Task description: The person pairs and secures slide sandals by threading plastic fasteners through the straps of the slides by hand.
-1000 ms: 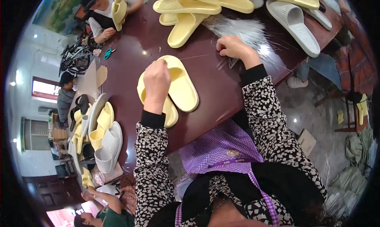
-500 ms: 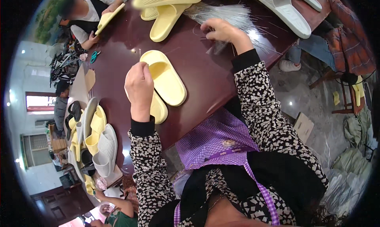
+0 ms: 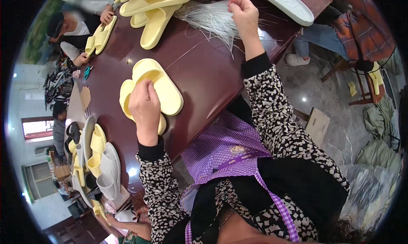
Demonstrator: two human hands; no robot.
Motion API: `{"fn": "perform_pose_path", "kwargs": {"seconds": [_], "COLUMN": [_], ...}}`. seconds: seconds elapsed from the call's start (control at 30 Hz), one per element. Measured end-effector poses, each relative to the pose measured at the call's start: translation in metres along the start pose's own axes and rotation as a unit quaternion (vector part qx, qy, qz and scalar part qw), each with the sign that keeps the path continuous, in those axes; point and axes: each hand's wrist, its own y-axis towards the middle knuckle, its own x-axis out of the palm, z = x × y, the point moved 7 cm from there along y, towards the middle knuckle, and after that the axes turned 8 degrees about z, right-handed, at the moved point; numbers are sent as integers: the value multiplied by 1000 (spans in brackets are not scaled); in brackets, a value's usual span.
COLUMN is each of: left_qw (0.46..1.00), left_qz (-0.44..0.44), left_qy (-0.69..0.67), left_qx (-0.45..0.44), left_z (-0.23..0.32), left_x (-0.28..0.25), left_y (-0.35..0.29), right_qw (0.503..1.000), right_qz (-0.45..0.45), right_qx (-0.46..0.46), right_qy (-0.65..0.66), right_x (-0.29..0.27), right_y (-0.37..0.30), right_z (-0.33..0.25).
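A pair of pale yellow slide slippers lies side by side on the dark red table, close in front of me. My left hand is over the pair, covering part of the left slipper. Its thumb and fingers are pinched together, and whatever may be between them is hidden. Farther off to the right, my right hand is raised at the edge of a bundle of thin clear plastic strands. Its thumb and fingertips are pressed together too; anything held there is too fine to make out.
More yellow slippers are heaped at the far side, with light grey ones at far right. Across the table a person's hands hold a yellow pair. Teal scissors lie nearby. Mixed slippers crowd the left.
My right hand has lifted off the strands, turning more upright with fingers together. My left hand has shifted slightly nearer over the slippers. The view has swung a little to the right.
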Motion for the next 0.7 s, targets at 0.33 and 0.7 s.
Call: {"fn": "perform_pose_path", "kwargs": {"seconds": [0.33,0.7], "left_qw": [999,999], "left_qz": [-28,5], "left_qy": [14,-26], "left_qx": [-21,-40], "left_z": [-11,-2], "left_x": [4,-3], "left_y": [-10,7], "right_qw": [911,821], "right_qz": [-123,-190], "right_qx": [-244,-352], "right_qy": [-308,-407], "right_x": [-40,-21], "right_y": [-72,-92], "right_z": [-16,-30]}}
